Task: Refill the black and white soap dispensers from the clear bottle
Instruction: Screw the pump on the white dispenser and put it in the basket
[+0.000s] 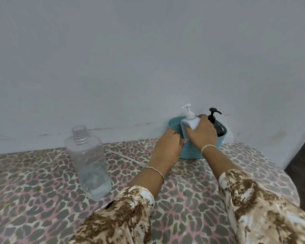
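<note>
— Where do things stand?

— The right hand point(201, 132) is wrapped around the white dispenser point(188, 127), which stands upright in the teal basket point(192, 152). Just beyond that grip, on its far right, the black dispenser point(214, 124) sits in the same basket, untouched.

— And the other hand?

— The left hand point(167, 147) is closed on the basket's near rim, touching it just left of the right hand's hold, apparently steadying it. A thin strip seems pinched there too, though I cannot tell what it is.

— The clear bottle point(88, 164)?

— Well left of both grips, upright on the patterned tablecloth point(42, 199), cap off, only a little liquid at the bottom.

— So how far along?

— Both pumps are on. Judging by the near-empty bottle, pouring may be done and the white one is going back; or it may just be starting. The frame alone does not settle it.
</note>
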Action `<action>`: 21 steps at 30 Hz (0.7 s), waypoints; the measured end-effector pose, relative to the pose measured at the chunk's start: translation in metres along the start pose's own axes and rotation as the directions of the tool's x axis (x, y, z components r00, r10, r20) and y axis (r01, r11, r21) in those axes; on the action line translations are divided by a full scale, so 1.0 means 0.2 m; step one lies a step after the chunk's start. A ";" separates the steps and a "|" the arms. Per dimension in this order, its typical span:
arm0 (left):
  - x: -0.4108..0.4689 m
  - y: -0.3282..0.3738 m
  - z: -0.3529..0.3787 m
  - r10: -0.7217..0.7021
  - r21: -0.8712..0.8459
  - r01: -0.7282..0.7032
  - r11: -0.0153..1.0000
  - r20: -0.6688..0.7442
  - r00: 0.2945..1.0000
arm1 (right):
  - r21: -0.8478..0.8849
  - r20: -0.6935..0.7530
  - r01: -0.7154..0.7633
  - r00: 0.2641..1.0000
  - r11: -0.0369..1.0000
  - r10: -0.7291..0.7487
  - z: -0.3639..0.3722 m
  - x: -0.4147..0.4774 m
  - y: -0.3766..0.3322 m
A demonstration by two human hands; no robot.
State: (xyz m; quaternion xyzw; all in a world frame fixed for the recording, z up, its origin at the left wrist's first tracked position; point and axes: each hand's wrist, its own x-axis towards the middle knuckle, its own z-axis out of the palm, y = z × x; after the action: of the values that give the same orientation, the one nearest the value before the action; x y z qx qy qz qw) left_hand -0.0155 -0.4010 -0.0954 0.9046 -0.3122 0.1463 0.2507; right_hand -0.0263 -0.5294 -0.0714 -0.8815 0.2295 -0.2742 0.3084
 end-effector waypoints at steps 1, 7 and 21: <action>0.00 0.00 0.00 0.002 0.001 -0.002 1.000 -0.002 1.000 | -0.007 -0.002 0.002 1.000 1.000 -0.002 0.00 0.00 0.00; 0.00 -0.01 -0.01 0.018 -0.007 -0.018 1.000 -0.039 0.999 | -0.353 0.012 0.186 0.981 0.917 -0.194 -0.01 0.01 -0.02; -0.02 0.01 -0.01 0.007 0.023 -0.006 1.000 -0.049 0.999 | -0.491 -0.028 0.126 0.987 0.862 -0.160 -0.01 0.02 0.02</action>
State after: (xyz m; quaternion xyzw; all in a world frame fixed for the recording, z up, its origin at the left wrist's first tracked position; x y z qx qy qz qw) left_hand -0.0206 -0.3998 -0.0945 0.9024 -0.3072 0.1730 0.2476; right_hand -0.0257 -0.5354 -0.0704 -0.9355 0.2355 -0.2592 0.0470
